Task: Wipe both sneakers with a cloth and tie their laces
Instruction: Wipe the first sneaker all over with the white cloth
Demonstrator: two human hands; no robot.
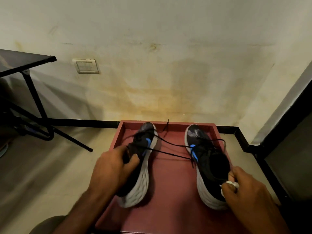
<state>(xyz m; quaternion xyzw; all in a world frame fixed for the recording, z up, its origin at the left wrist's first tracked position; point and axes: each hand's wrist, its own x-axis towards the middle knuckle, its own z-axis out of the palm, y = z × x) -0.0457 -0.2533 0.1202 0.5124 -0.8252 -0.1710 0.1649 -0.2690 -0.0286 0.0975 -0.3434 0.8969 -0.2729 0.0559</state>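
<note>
Two black sneakers with grey soles and blue logos lie on a red tray-like surface. The left sneaker is tipped onto its side, sole facing right, and my left hand grips its opening. The right sneaker stands upright. My right hand holds a white cloth against that sneaker's heel. Loose black laces stretch untied between the two shoes.
The red surface stands against a stained wall. A black folding table with angled legs is at the left. A dark door or cabinet edge runs along the right. Pale floor lies to the left.
</note>
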